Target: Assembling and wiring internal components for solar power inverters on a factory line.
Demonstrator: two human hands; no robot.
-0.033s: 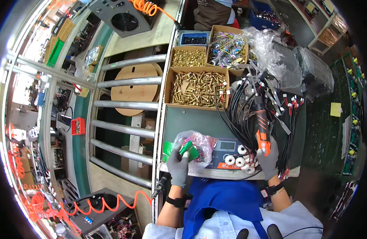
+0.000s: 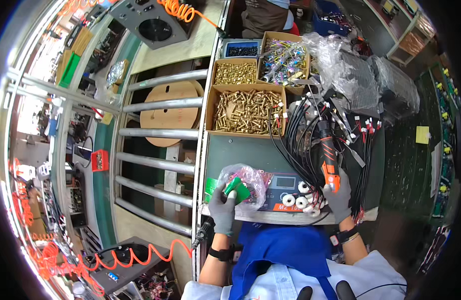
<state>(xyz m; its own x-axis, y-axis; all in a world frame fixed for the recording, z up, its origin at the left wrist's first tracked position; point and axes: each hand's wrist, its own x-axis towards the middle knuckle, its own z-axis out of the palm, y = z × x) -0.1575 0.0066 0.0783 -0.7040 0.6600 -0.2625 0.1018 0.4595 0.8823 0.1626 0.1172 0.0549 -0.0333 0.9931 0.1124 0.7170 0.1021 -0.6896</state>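
As before, left hand (image 2: 222, 214) on green piece (image 2: 233, 185), right hand (image 2: 339, 198) on tool (image 2: 329, 156).

Grey gloves (image 2: 222, 217), black wristbands (image 2: 221, 254), blue apron (image 2: 288, 255)

My left hand (image 2: 222, 215) pinched a green piece (image 2: 233, 186) right by a clear plastic bag (image 2: 259, 186) on the green worktop (image 2: 235, 152). My right hand (image 2: 338, 201) gripped the orange end of a black-and-orange power tool (image 2: 329, 157), near a bundle of black cables (image 2: 295, 131). White rings (image 2: 301, 203) lay between my hands. Farther off stood an open carton (image 2: 243, 134) of brass fittings (image 2: 240, 115).
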